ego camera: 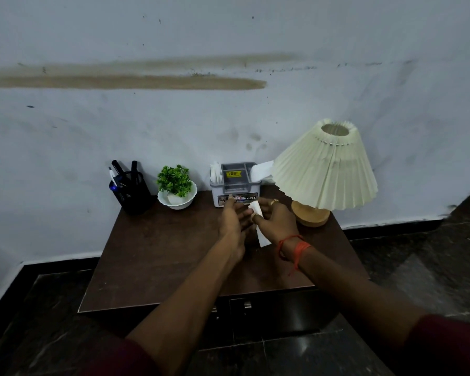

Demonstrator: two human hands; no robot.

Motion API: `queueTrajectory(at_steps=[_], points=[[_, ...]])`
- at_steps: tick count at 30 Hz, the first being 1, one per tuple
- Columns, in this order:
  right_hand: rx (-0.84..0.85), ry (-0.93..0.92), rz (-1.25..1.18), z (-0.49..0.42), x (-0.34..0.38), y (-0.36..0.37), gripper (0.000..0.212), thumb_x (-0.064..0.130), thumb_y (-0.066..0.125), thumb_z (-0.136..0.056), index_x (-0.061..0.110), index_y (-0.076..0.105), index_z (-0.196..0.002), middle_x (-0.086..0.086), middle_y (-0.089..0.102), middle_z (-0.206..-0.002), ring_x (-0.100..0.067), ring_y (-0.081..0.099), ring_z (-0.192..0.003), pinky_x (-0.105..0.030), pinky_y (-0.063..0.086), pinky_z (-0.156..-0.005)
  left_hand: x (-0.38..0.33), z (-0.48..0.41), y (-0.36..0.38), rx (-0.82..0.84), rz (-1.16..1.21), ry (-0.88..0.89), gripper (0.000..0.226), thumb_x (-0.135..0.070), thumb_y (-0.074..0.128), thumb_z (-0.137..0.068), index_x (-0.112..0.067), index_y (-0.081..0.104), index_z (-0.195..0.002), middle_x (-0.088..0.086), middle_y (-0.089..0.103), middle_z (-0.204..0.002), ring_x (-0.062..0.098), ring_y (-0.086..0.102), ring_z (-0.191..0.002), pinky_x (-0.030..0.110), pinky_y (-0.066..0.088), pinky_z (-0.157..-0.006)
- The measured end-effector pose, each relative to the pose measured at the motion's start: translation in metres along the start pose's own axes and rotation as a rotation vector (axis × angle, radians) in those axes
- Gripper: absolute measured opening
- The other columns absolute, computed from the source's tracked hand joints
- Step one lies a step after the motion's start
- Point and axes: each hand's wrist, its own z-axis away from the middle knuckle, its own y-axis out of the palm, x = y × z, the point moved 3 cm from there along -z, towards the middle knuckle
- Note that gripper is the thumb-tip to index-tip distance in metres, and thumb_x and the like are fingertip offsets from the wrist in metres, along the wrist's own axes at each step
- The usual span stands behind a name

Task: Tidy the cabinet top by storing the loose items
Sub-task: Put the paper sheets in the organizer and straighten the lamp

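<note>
Head view: right hand (276,222) fingers pinch white paper (256,209); left hand (235,218) fingers spread flat, touching it.

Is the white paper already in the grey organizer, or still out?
Still out. The right hand grips the white paper in front of the grey organizer, above the cabinet top.

Cabinet top (152,256) lies bare at front and left; pen holder (130,194), plant (177,188), organiser (235,185) and lamp (323,172) line the back

Over the cabinet top (152,253), the right hand (276,222) grips folded white paper (257,210) against the open left hand (235,218).
</note>
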Motion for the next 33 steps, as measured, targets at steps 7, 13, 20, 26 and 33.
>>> queueTrajectory(at_steps=[7, 13, 20, 26, 33], points=[[-0.091, -0.122, 0.183, -0.028, 0.049, 0.002, 0.039, 0.008, 0.058, -0.080, 0.018, 0.067, -0.116, -0.005, 0.072, -0.110, -0.020, 0.065, -0.106, -0.023, 0.045, -0.094, -0.046, -0.008, -0.007, 0.064, -0.022, 0.136, 0.038, -0.041, 0.038, -0.099, -0.012, 0.062, -0.092, 0.008, 0.065, -0.084, 0.021, 0.062, -0.072, 0.032, 0.050, -0.072], [-0.113, -0.138, 0.024, -0.059, 0.087, 0.001, 0.040, 0.005, 0.053, -0.077, 0.022, 0.070, -0.109, -0.001, 0.073, -0.106, -0.015, 0.067, -0.097, -0.018, 0.047, -0.088, -0.085, -0.019, -0.006, 0.128, -0.094, 0.218, 0.047, -0.046, 0.036, -0.099, -0.008, 0.064, -0.095, 0.012, 0.068, -0.090, 0.024, 0.065, -0.079, 0.035, 0.054, -0.077], [-0.032, -0.108, -0.107, -0.103, 0.096, 0.014, 0.033, 0.009, 0.052, -0.069, 0.034, 0.072, -0.078, 0.002, 0.074, -0.092, -0.016, 0.070, -0.091, -0.035, 0.056, -0.090, -0.111, -0.035, 0.004, 0.180, -0.302, 0.283, 0.061, -0.055, 0.027, -0.098, -0.011, 0.070, -0.096, 0.009, 0.071, -0.093, 0.022, 0.066, -0.091, 0.034, 0.050, -0.089], [-0.031, -0.119, -0.102, -0.125, 0.081, 0.022, 0.033, 0.004, 0.054, -0.070, 0.033, 0.071, -0.074, 0.002, 0.073, -0.088, -0.017, 0.069, -0.092, -0.036, 0.054, -0.092, -0.114, -0.056, 0.001, 0.144, -0.313, 0.278, 0.066, -0.055, 0.031, -0.098, -0.001, 0.067, -0.109, 0.018, 0.070, -0.107, 0.021, 0.067, -0.087, 0.027, 0.053, -0.074], [-0.088, -0.110, -0.083, -0.131, 0.071, 0.027, 0.031, 0.006, 0.054, -0.079, 0.022, 0.073, -0.097, -0.002, 0.073, -0.101, -0.014, 0.065, -0.094, -0.024, 0.051, -0.090, -0.112, -0.075, -0.011, 0.018, -0.387, 0.383, 0.052, -0.048, 0.039, -0.098, -0.007, 0.069, -0.103, 0.012, 0.072, -0.103, 0.024, 0.068, -0.095, 0.032, 0.050, -0.080]])
